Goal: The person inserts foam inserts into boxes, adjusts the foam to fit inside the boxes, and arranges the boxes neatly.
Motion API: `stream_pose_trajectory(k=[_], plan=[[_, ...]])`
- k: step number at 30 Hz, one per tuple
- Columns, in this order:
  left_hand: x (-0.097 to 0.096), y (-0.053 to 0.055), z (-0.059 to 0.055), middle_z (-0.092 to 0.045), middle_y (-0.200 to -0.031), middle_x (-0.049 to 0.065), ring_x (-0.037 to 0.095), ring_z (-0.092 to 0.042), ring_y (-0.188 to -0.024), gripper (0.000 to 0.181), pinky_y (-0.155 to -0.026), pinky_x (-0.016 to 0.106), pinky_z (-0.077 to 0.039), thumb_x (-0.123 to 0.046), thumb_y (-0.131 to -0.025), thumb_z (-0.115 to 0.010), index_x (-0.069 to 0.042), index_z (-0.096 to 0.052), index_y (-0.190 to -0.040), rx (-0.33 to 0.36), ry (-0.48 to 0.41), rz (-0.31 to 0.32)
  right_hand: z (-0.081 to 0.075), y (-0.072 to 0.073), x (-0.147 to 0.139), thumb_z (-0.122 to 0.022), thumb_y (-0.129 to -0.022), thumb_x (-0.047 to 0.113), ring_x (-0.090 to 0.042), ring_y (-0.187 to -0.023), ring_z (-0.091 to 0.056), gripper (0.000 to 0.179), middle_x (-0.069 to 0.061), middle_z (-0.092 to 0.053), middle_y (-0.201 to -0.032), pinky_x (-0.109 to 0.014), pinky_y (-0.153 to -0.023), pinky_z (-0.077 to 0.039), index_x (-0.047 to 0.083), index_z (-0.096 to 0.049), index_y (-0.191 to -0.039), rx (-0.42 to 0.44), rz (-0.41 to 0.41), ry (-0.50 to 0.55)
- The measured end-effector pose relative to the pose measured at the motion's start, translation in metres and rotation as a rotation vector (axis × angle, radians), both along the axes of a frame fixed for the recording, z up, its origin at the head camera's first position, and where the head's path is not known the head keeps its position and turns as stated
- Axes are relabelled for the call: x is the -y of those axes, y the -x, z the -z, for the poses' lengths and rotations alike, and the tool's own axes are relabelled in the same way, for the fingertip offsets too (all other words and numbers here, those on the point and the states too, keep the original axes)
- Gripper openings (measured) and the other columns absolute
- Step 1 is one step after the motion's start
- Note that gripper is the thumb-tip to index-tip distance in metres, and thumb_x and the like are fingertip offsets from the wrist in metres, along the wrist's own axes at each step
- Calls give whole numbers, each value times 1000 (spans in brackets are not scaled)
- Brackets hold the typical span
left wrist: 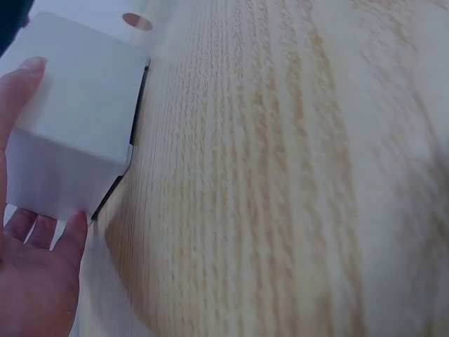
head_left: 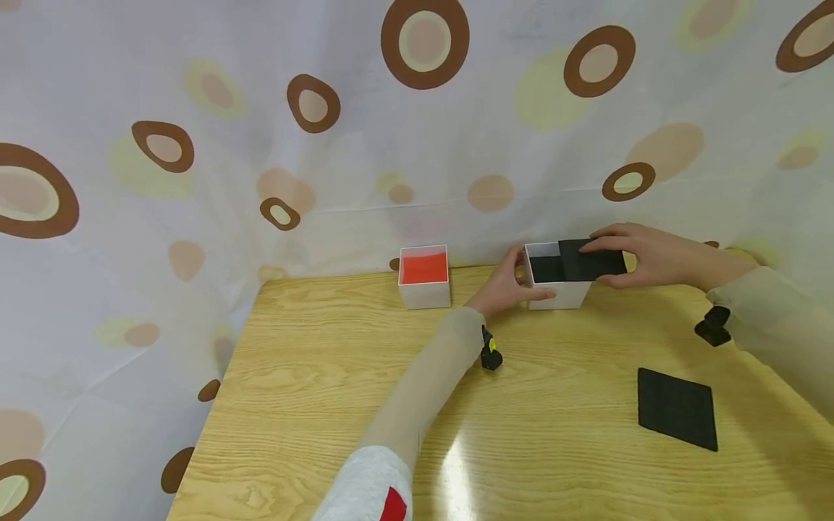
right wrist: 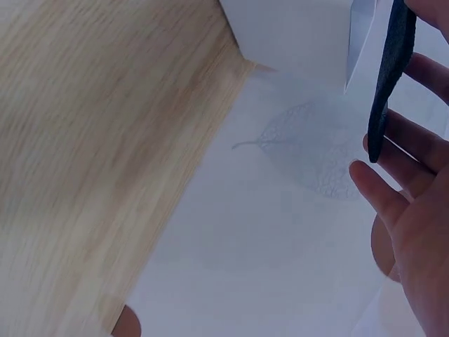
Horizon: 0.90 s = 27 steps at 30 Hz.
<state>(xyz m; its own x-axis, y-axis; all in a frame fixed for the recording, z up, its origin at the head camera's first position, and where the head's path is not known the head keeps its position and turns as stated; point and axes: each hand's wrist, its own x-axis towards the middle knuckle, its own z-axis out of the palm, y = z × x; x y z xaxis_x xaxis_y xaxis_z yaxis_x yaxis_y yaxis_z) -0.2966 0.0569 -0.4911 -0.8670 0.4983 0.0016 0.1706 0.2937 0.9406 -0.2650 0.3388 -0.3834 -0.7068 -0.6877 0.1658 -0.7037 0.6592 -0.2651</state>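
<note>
My left hand (head_left: 507, 286) holds a white open-topped box (head_left: 557, 297) at the back of the table, thumb on its front and fingers around its left side. The left wrist view shows the fingertips on the wall of this white box (left wrist: 77, 91). Inside the box lies black material (head_left: 546, 269). Over its right part, my right hand (head_left: 658, 255) pinches a black square cloth (head_left: 589, 262), partly covering the opening. Edge-on in the right wrist view, this black cloth (right wrist: 393, 77) hangs between thumb and fingers, beside the box.
Left of my left hand stands another white box (head_left: 425, 297) with red cloth (head_left: 425, 269) inside. A second black square cloth (head_left: 677, 409) lies flat on the wooden table (head_left: 313, 376) at the right. A patterned curtain (head_left: 365, 166) hangs behind the table's back edge.
</note>
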Motion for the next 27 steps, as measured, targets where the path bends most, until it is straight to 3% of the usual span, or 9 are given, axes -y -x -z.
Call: stream_pose_trajectory(k=[9, 16, 22, 27], plan=[[-1, -2, -3, -30, -166, 1, 14, -39, -148, 109, -113, 27, -43, -23, -86, -89, -21, -16, -167, 9, -19, 1, -1, 12, 23, -85, -85, 25, -45, -125, -57, 54, -21, -60, -137, -64, -97, -50, 10, -68, -134, 57, -11, 15], [-1, 1, 1, -35, -161, -2, 11, -43, -144, 104, -111, 25, -44, -19, -86, -88, -23, -20, -165, 15, -69, 16, 8, 23, 32, -84, -86, 24, -44, -127, -56, 54, -21, -60, -138, -63, -98, -50, 9, -68, -135, 71, -30, 31], [-1, 0, 0, -31, -164, -1, 12, -40, -146, 105, -111, 25, -44, -19, -88, -87, -22, -17, -166, 16, -66, 12, 14, 27, 35, -84, -86, 24, -42, -125, -57, 52, -20, -59, -137, -61, -97, -51, 10, -69, -134, 80, -39, 46], [-2, -1, -1, -37, -159, 0, 11, -45, -142, 99, -109, 23, -45, -17, -87, -87, -20, -23, -163, 11, -75, 16, 20, 29, 36, -84, -86, 25, -41, -125, -57, 52, -19, -59, -137, -60, -98, -51, 11, -69, -134, 92, -40, 39]])
